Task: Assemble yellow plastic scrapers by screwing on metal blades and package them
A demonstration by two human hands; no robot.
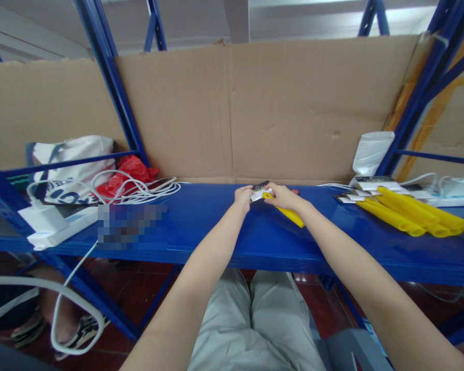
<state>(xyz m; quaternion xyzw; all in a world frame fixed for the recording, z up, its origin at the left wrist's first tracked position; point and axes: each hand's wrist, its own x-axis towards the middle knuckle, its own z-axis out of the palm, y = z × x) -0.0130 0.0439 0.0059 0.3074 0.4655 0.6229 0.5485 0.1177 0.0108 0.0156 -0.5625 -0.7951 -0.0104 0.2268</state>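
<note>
Over the blue shelf, my left hand point(243, 196) is closed on the left edge of a small black-and-white card point(258, 192). My right hand point(281, 195) is closed at the card's right side, around the upper end of a yellow tube point(293, 217). The tube slants down to the right beneath my right wrist, towards the shelf's front. Whether the tube is joined to the card cannot be made out, as my fingers cover that spot. A small reddish thing point(295, 191) shows just behind my right wrist.
Several yellow tubes point(417, 214) with black-and-white cards lie at the right on the blue shelf point(201, 221). Left stand a white power strip point(67, 229), coiled white cable point(154, 191), red bag point(133, 172) and white tote point(77, 178). A cardboard sheet point(286, 113) rises behind.
</note>
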